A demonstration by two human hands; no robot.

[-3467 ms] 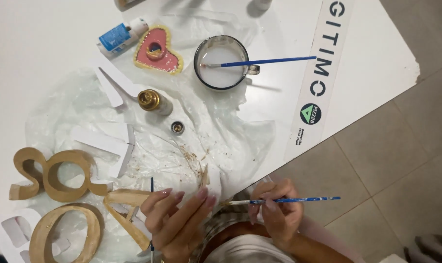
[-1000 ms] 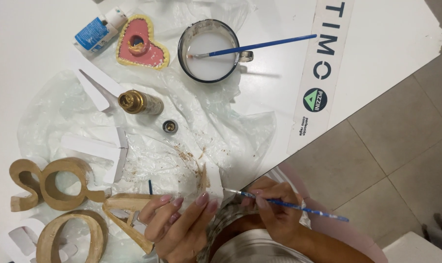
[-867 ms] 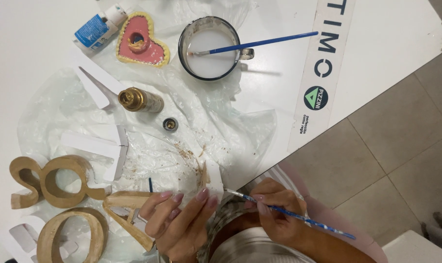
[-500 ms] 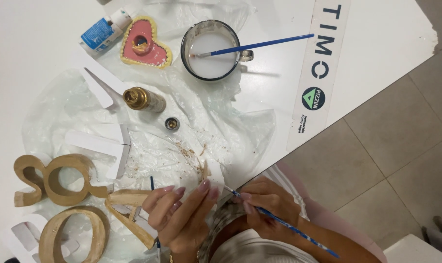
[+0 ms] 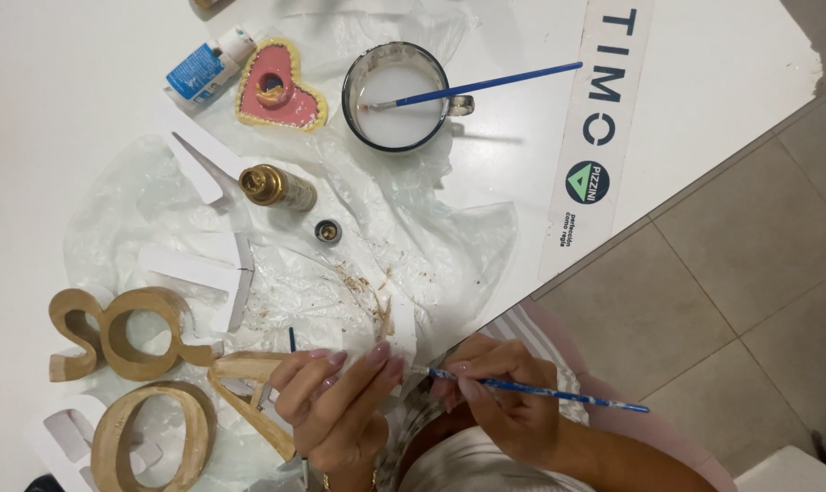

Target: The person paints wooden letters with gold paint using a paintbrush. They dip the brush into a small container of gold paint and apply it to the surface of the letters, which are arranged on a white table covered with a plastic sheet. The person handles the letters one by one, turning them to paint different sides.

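At nine o'clock on the white surface (image 5: 58, 137), gold-painted wooden letters (image 5: 122, 333) lie on a crinkled clear plastic sheet (image 5: 404, 246), an S-shaped one joined to a round one, with a gold oval letter (image 5: 153, 437) below them at about seven o'clock. Between eleven and twelve o'clock sit a blue paint bottle (image 5: 203, 66), a pink heart-shaped piece (image 5: 278, 87) with a gold edge, and a gold paint bottle (image 5: 276, 187) lying on its side with its small cap (image 5: 327, 231) just beside it. Unpainted white letters (image 5: 199, 269) rest between the bottle and the gold ones.

At six o'clock your left hand (image 5: 336, 401) curls its fingers around a small white letter piece (image 5: 399, 333), pinching it at the lower end so that it stands tilted over the plastic; gold smears show on the piece and on the sheet beside it. Just right of it, your right hand (image 5: 504, 401) is closed on a thin blue paintbrush (image 5: 540, 392), fingers gripping near the bristle end, the tip touching the white piece and the handle pointing off toward four o'clock, over the tiled floor (image 5: 750, 255).

At twelve o'clock stands a glass cup (image 5: 397, 96) of milky water with a second blue brush (image 5: 486, 85) resting in it, its handle pointing toward two o'clock. Right of the cup, a long white printed strip (image 5: 595, 137) lies on the surface.
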